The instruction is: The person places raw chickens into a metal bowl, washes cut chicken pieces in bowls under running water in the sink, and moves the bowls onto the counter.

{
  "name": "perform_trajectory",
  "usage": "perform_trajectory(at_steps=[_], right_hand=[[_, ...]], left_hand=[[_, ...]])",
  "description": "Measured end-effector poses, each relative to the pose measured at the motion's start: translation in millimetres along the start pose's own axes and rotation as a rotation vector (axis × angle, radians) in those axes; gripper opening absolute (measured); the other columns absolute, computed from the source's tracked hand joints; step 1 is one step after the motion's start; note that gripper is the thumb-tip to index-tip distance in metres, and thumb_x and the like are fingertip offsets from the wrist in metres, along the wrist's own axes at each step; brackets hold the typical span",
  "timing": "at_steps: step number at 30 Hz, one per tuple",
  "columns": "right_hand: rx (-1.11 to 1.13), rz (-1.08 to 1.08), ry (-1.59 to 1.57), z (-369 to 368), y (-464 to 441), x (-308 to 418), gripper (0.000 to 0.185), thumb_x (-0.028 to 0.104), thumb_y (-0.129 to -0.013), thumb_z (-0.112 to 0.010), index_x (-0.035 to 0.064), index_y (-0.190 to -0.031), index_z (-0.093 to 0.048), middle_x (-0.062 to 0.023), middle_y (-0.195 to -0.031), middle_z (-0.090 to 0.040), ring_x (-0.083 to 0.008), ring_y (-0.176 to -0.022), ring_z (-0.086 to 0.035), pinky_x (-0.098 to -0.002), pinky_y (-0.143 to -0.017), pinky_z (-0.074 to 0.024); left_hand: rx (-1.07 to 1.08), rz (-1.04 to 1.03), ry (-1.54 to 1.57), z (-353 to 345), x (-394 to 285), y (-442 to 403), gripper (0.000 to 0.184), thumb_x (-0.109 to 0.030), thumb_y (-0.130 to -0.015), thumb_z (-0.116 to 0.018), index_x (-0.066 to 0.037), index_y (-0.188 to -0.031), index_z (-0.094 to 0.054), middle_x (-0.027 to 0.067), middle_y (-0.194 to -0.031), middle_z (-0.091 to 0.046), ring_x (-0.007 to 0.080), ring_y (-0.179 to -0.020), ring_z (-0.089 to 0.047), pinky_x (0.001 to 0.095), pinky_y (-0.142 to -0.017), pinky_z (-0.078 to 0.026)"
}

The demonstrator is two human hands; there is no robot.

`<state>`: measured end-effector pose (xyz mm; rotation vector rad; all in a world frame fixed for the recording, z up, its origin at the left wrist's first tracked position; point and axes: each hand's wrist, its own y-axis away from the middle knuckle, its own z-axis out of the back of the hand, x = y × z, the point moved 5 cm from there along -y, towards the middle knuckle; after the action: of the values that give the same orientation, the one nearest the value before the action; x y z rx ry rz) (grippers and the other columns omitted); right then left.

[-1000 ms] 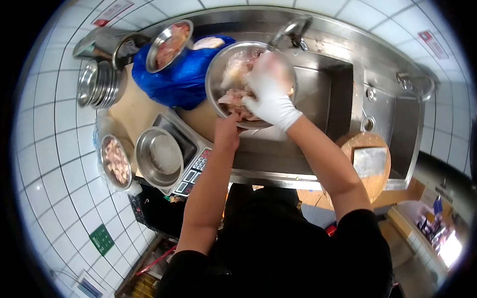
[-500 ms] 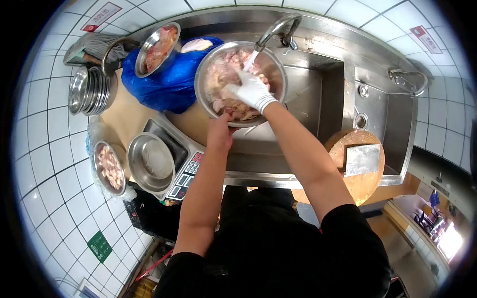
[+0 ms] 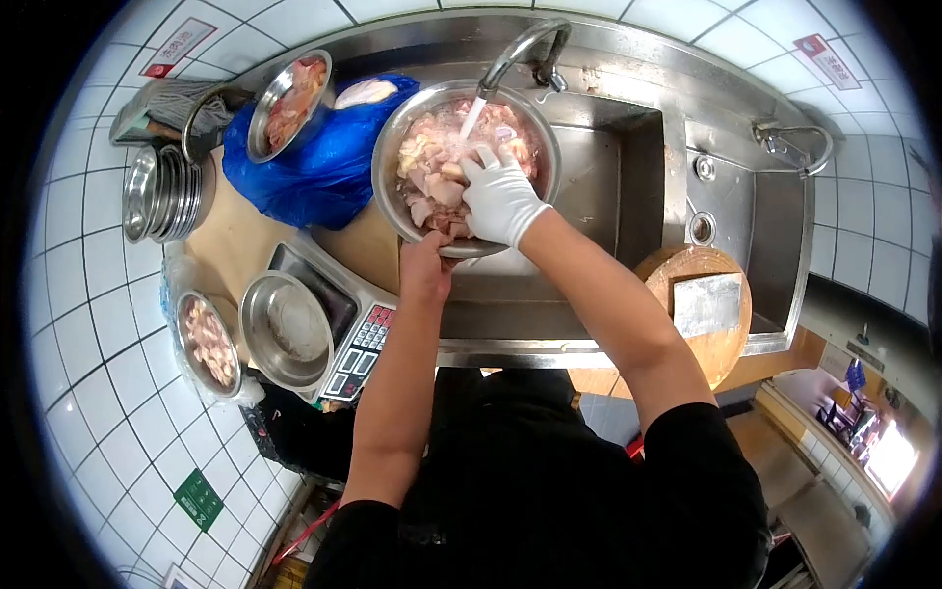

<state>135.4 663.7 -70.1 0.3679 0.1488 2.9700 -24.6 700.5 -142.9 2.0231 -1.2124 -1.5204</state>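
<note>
Water runs from the curved faucet into a large steel bowl full of raw meat pieces. The bowl sits at the left end of the sink. My left hand, bare, grips the bowl's near rim. In a white glove, my right hand is inside the bowl on the meat, its fingers apart and partly sunk among the pieces. Whether a piece is held under the palm is hidden.
Left of the sink are a blue bag, a bowl of meat, stacked bowls, a scale with an empty bowl, and another meat bowl. A cleaver lies on a round board.
My right hand has moved through the meat toward the bowl's near right side. The water stream is now clear of it. My left hand stays on the rim; the whole view has shifted slightly.
</note>
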Motion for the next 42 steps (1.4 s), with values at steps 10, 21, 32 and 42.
perform_trajectory(at_steps=[10, 21, 32, 42], right_hand=[[-0.325, -0.394, -0.441, 11.2, -14.7, -25.1, 0.071, 0.032, -0.081, -0.07, 0.0028, -0.14, -0.046, -0.0241, -0.129, -0.052, -0.0422, -0.124, -0.049, -0.0525, -0.097, -0.0468], [0.222, -0.374, -0.577, -3.2, -47.6, -30.9, 0.069, 0.06, -0.078, -0.067, 0.0094, -0.124, -0.063, -0.0188, -0.12, -0.065, -0.0358, -0.127, -0.051, -0.0533, -0.105, -0.0404], [0.23, 0.004, 0.038, -7.0, 1.8, 12.1, 0.045, 0.046, -0.084, -0.058, 0.0076, -0.099, -0.078, -0.0161, -0.108, -0.07, -0.0364, -0.134, -0.044, -0.0638, -0.115, -0.0186], [-0.178, -0.207, -0.289, 1.9, -12.0, -20.4, 0.068, 0.04, -0.08, -0.069, 0.0107, -0.138, -0.049, -0.0207, -0.141, -0.049, -0.0436, -0.136, -0.039, -0.0646, -0.111, -0.0257]], left_hand=[[-0.021, -0.016, 0.032, -2.0, -3.1, 0.8, 0.046, 0.004, -0.08, -0.055, 0.004, -0.126, -0.051, 0.0144, -0.109, -0.064, 0.0254, -0.086, -0.07, 0.0366, -0.064, -0.061], [-0.022, 0.004, -0.11, 11.3, 3.1, -3.9, 0.048, 0.006, -0.079, -0.054, -0.001, -0.127, -0.05, 0.0097, -0.107, -0.063, 0.0246, -0.091, -0.069, 0.0391, -0.066, -0.062], [-0.095, -0.025, -0.098, 13.2, -6.1, 9.7, 0.029, 0.005, -0.079, -0.058, 0.005, -0.108, -0.059, 0.012, -0.098, -0.065, 0.0263, -0.08, -0.069, 0.0387, -0.063, -0.06], [-0.102, -0.025, -0.067, 3.1, -0.4, 12.8, 0.008, 0.002, -0.081, -0.057, 0.007, -0.086, -0.061, 0.0113, -0.083, -0.063, 0.0222, -0.067, -0.065, 0.033, -0.054, -0.052]])
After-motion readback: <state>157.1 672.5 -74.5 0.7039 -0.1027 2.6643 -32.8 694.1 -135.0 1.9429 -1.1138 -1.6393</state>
